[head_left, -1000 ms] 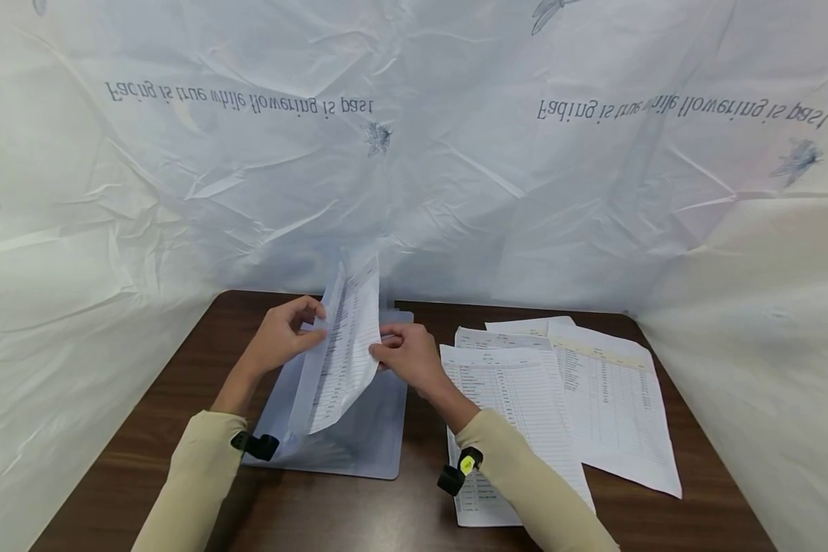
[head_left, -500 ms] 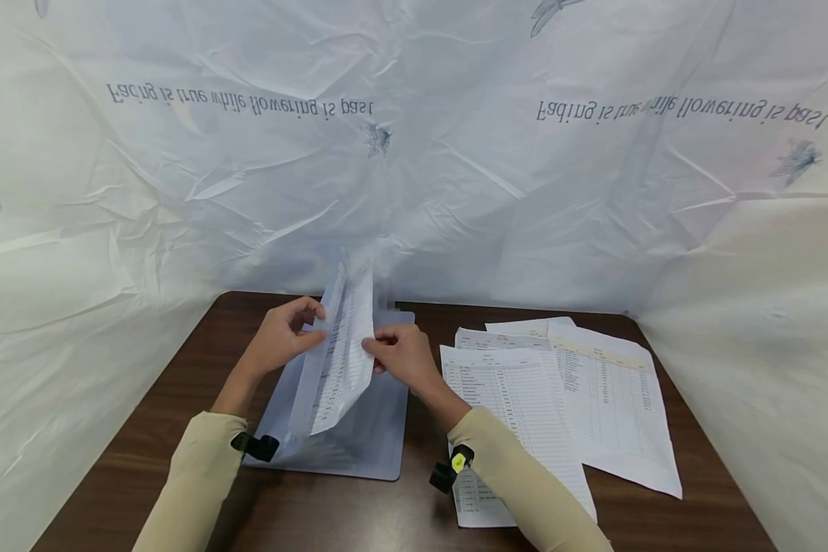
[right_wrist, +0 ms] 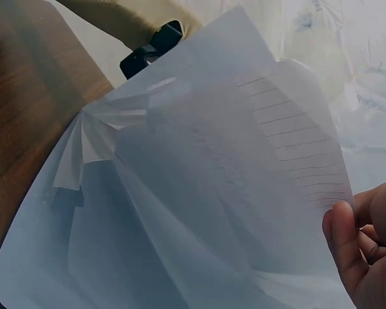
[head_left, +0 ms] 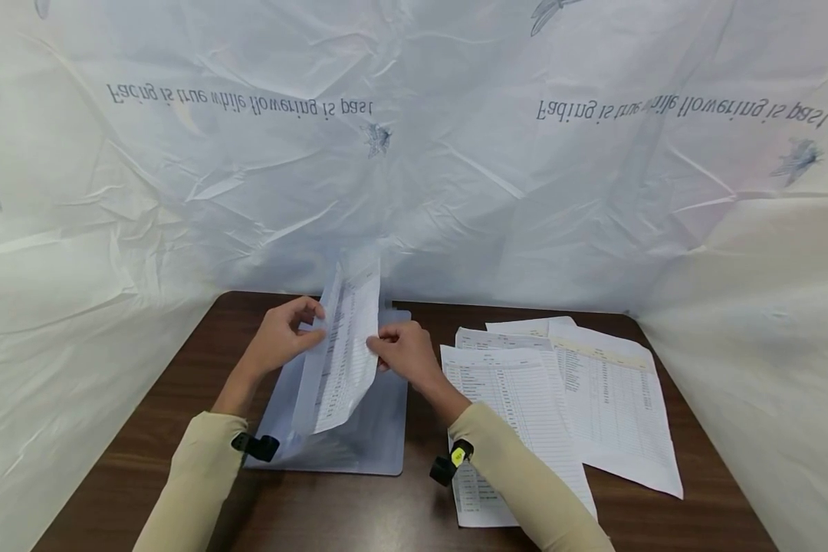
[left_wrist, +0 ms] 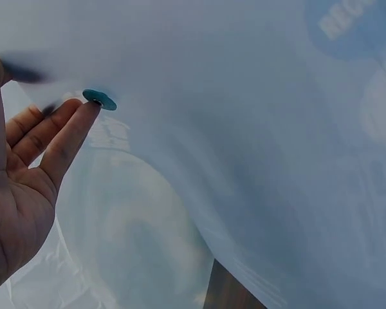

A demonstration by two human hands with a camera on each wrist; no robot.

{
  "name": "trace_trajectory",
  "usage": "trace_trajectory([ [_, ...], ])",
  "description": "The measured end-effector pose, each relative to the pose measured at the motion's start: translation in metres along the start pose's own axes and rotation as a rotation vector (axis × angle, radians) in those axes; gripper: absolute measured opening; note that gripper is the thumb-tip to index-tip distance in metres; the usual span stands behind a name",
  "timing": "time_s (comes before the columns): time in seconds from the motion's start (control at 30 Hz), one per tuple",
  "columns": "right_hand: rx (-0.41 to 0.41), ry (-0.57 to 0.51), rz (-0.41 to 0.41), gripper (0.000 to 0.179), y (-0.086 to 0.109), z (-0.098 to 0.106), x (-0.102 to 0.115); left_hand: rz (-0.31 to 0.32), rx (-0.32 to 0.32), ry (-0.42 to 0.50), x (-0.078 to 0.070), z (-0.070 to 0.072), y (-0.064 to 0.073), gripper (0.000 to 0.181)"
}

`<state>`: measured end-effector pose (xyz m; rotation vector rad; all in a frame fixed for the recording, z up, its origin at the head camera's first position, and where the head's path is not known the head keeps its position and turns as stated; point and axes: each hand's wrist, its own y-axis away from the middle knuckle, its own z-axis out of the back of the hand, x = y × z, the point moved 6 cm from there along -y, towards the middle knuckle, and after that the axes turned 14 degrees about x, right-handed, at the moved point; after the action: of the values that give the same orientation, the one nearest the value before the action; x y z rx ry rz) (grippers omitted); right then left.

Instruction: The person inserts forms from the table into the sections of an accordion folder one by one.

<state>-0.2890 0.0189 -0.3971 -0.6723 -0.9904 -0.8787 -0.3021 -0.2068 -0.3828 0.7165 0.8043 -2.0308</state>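
A translucent bluish plastic document folder [head_left: 379, 441] lies on the table with its upper sheet raised. My left hand [head_left: 286, 330] holds that raised sheet by its edge; in the left wrist view, the fingertips are by a teal snap button [left_wrist: 100, 99]. Standing tilted against the raised plastic is a printed paper sheet [head_left: 348, 360], its lower end curving. My right hand [head_left: 407, 353] pinches the paper's right edge between thumb and fingers. Ruled lines show on the paper [right_wrist: 296, 141] in the right wrist view. How deep it sits inside the folder cannot be told.
Several printed sheets [head_left: 510, 399] overlap on the right of the dark wooden table [head_left: 331, 510], partly under the right forearm. A white printed curtain [head_left: 448, 215] rises behind the table and along both sides. A black camera [head_left: 255, 446] is strapped to the left wrist.
My right hand moves slightly left with the paper's edge, then a little back right. The paper's top tilts along with it. My left hand stays almost still.
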Motion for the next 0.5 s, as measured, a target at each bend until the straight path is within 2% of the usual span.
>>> trace_trajectory([
  [0.5, 0.037, -0.085, -0.032, 0.014, 0.0003, -0.0064, 0.0019, 0.006, -0.013, 0.001, -0.003, 0.0022, 0.0004, 0.02],
])
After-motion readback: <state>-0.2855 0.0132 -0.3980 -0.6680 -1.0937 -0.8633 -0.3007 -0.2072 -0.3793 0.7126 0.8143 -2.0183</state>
